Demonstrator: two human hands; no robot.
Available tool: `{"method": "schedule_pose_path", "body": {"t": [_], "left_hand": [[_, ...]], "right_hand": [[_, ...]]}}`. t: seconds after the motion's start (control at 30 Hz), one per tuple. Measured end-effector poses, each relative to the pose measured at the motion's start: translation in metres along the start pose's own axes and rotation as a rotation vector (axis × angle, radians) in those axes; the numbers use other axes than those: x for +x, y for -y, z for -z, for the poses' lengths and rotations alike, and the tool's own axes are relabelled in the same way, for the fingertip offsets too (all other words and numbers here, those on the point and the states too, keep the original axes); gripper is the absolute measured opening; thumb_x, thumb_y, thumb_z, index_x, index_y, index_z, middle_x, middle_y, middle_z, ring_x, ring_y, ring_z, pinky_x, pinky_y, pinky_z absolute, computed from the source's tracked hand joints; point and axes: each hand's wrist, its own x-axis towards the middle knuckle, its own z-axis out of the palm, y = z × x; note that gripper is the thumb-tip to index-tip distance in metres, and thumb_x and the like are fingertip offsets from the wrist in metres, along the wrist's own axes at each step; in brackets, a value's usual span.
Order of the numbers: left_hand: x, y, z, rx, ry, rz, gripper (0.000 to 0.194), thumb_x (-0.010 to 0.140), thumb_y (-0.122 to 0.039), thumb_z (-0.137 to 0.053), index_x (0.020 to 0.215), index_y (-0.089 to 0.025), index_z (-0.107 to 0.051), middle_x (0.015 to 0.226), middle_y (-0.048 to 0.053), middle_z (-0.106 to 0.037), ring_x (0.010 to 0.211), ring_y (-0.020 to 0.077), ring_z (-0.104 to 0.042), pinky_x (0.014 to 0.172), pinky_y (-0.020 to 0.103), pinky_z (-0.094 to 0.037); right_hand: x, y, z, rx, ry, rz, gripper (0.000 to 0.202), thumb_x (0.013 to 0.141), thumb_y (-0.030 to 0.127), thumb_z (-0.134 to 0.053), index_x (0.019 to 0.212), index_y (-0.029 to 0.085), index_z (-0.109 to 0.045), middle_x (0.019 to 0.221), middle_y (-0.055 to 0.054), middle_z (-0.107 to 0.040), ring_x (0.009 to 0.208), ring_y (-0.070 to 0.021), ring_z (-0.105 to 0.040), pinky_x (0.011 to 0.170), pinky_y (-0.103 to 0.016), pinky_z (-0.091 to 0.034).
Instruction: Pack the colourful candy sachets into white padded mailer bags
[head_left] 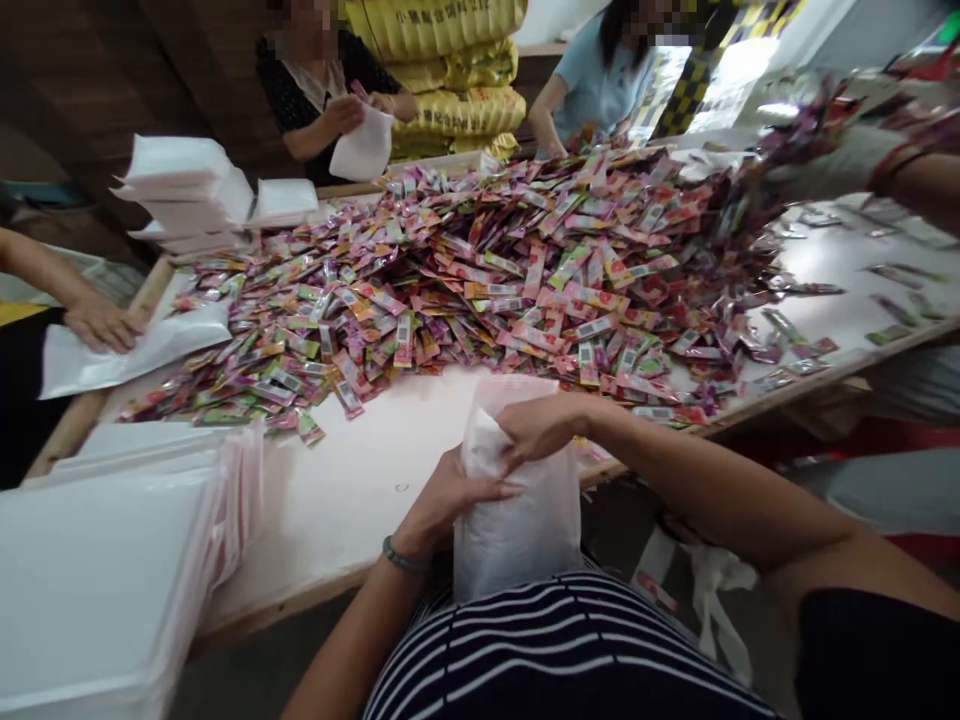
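Note:
A white, slightly see-through plastic bag is upright against my striped shirt at the table's near edge. My left hand grips its left side, with the thumb across the front and the other fingers hidden behind. At the bag's upper part, my right hand is closed on the white film, its fingertips partly hidden in the folds. Just beyond the bag, a wide heap of small colourful printed sachets covers much of the white tabletop.
Flat white bags are stacked at the near left, with another white stack at the far left. A co-worker's hand rests on a filled bag at left. Other people work across the table; a gloved hand lifts sachets at right.

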Motion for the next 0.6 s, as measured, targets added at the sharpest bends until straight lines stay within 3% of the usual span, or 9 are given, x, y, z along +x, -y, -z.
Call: {"method": "schedule_pose_path", "body": {"t": [0.1, 0.17, 0.3, 0.47, 0.6], "left_hand": [[-0.004, 0.000, 0.000, 0.021, -0.029, -0.016, 0.046, 0.052, -0.022, -0.086, 0.095, -0.013, -0.071, 0.086, 0.004, -0.072, 0.079, 0.0206, -0.064, 0.074, 0.030, -0.050], [-0.005, 0.001, 0.002, 0.003, -0.073, -0.032, 0.045, 0.055, -0.025, -0.085, 0.096, -0.014, -0.071, 0.086, 0.005, -0.073, 0.078, 0.0207, -0.065, 0.073, 0.031, -0.051], [-0.004, 0.001, 0.007, -0.050, -0.207, -0.055, 0.046, 0.058, -0.031, -0.084, 0.099, -0.014, -0.072, 0.094, 0.007, -0.075, 0.082, 0.0234, -0.067, 0.074, 0.032, -0.052], [0.018, -0.005, 0.016, -0.035, -0.334, -0.182, 0.047, 0.067, -0.045, -0.077, 0.100, -0.013, -0.071, 0.095, 0.008, -0.074, 0.082, 0.0206, -0.065, 0.072, 0.030, -0.050], [0.037, -0.011, 0.017, -0.016, -0.376, -0.304, 0.042, 0.072, -0.052, -0.070, 0.089, -0.013, -0.070, 0.079, 0.003, -0.071, 0.073, 0.0159, -0.059, 0.067, 0.027, -0.047]], "right_hand": [[0.006, 0.004, -0.011, 0.137, 0.198, 0.086, 0.027, 0.076, 0.040, -0.071, 0.085, 0.014, -0.073, 0.077, 0.000, -0.072, 0.065, -0.0119, -0.059, 0.060, -0.020, -0.043], [0.003, 0.010, -0.007, 0.021, 0.069, 0.026, 0.019, 0.079, 0.032, -0.069, 0.085, 0.014, -0.073, 0.079, -0.002, -0.073, 0.067, -0.0130, -0.059, 0.061, -0.021, -0.041], [-0.007, 0.014, 0.007, -0.324, -0.378, -0.181, 0.017, 0.084, 0.031, -0.065, 0.078, 0.016, -0.072, 0.069, -0.005, -0.069, 0.063, -0.0144, -0.057, 0.058, -0.024, -0.033], [-0.009, 0.000, 0.000, -0.353, -0.486, -0.219, 0.027, 0.093, 0.034, -0.053, 0.080, 0.017, -0.069, 0.073, -0.005, -0.069, 0.064, -0.0145, -0.058, 0.059, -0.024, -0.033], [-0.008, -0.003, -0.013, -0.508, -0.639, -0.425, 0.030, 0.096, 0.035, -0.046, 0.088, 0.016, -0.068, 0.078, -0.010, -0.069, 0.070, -0.0201, -0.060, 0.061, -0.028, -0.035]]}}
